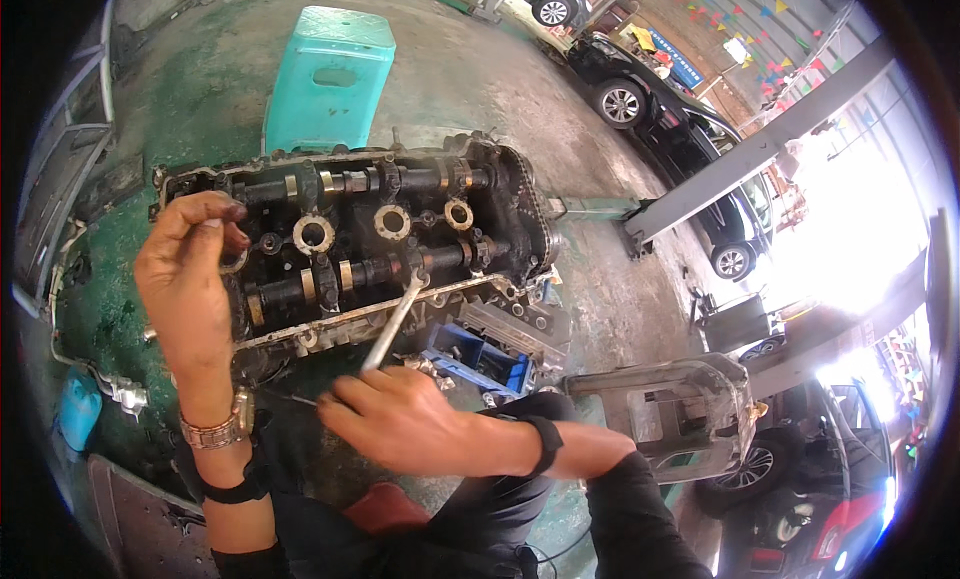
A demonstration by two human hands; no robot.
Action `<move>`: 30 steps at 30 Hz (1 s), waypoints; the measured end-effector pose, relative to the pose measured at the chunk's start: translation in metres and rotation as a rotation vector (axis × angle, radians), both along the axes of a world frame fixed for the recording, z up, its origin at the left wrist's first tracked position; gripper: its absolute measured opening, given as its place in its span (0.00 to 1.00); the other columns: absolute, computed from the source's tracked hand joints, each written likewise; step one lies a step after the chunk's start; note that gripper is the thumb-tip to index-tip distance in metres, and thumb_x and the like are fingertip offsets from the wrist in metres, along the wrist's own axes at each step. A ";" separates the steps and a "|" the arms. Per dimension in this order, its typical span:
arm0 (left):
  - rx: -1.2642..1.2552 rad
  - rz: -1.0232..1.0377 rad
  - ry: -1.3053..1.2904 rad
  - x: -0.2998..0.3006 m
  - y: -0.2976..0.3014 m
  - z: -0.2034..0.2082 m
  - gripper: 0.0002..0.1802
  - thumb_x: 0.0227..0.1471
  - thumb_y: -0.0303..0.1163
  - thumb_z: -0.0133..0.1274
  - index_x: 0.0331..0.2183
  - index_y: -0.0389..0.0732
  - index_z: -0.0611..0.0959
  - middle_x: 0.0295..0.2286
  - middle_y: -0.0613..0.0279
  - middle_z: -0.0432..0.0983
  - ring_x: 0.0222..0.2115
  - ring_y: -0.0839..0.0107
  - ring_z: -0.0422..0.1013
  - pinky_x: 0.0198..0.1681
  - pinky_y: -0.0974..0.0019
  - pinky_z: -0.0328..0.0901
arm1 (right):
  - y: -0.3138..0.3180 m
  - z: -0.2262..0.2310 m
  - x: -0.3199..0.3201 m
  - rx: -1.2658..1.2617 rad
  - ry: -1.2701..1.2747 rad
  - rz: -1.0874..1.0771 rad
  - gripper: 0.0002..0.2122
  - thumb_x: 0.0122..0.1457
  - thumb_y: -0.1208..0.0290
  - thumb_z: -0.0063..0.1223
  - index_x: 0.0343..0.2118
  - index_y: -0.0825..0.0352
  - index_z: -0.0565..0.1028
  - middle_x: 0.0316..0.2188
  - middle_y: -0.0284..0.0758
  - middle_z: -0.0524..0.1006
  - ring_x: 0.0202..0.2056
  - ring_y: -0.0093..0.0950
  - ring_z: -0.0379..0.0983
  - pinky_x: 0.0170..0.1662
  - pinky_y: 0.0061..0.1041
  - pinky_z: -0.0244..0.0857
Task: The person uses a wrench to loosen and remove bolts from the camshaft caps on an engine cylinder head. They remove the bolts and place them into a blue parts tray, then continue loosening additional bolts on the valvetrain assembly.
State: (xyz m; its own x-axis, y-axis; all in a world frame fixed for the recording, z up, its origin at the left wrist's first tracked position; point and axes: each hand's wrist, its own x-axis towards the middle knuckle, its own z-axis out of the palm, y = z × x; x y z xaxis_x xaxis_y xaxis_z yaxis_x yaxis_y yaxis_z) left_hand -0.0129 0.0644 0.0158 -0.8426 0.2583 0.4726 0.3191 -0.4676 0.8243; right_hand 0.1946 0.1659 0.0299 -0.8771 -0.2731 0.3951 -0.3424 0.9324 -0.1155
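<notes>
A dark, oily cylinder head [365,260] with two camshafts lies in front of me. My right hand [395,419] is closed around a silver wrench [396,324], slightly blurred. The wrench's far end rests at a bearing cap on the nearer camshaft [375,271]. Over the left end of the head hovers my left hand [190,289], thumb and blackened fingertips brought together. Whatever is between those fingertips, if anything, cannot be made out.
Behind the head stands a turquoise plastic stool [335,79]. A blue parts tray [480,359] sits near my knees, beside a grey metal frame [665,414]. A lift post [760,139] and a black car [660,109] are at the right. A turquoise jug [80,411] is at the left.
</notes>
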 end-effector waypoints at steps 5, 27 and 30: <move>-0.061 -0.087 0.006 0.020 0.015 0.003 0.09 0.58 0.15 0.47 0.34 0.32 0.82 0.32 0.61 0.79 0.30 0.77 0.72 0.36 0.74 0.67 | 0.021 -0.006 0.060 -0.111 0.048 -0.074 0.12 0.46 0.79 0.58 0.37 0.69 0.78 0.36 0.40 0.80 0.28 0.30 0.75 0.28 0.26 0.69; -0.667 -0.003 0.868 0.093 0.071 -0.018 0.13 0.52 0.33 0.52 0.36 0.36 0.83 0.40 0.53 0.74 0.46 0.58 0.69 0.54 0.51 0.59 | 0.200 -0.016 0.083 -1.302 0.363 -0.738 0.24 0.64 0.70 0.50 0.61 0.73 0.66 0.51 0.43 0.75 0.41 0.26 0.69 0.45 0.24 0.65; -0.667 0.032 0.880 0.095 0.074 -0.020 0.15 0.50 0.34 0.53 0.37 0.35 0.83 0.40 0.51 0.74 0.46 0.57 0.69 0.54 0.50 0.59 | 0.243 0.000 0.058 -0.899 0.159 -0.828 0.21 0.66 0.71 0.49 0.59 0.75 0.69 0.55 0.46 0.75 0.51 0.32 0.74 0.52 0.31 0.70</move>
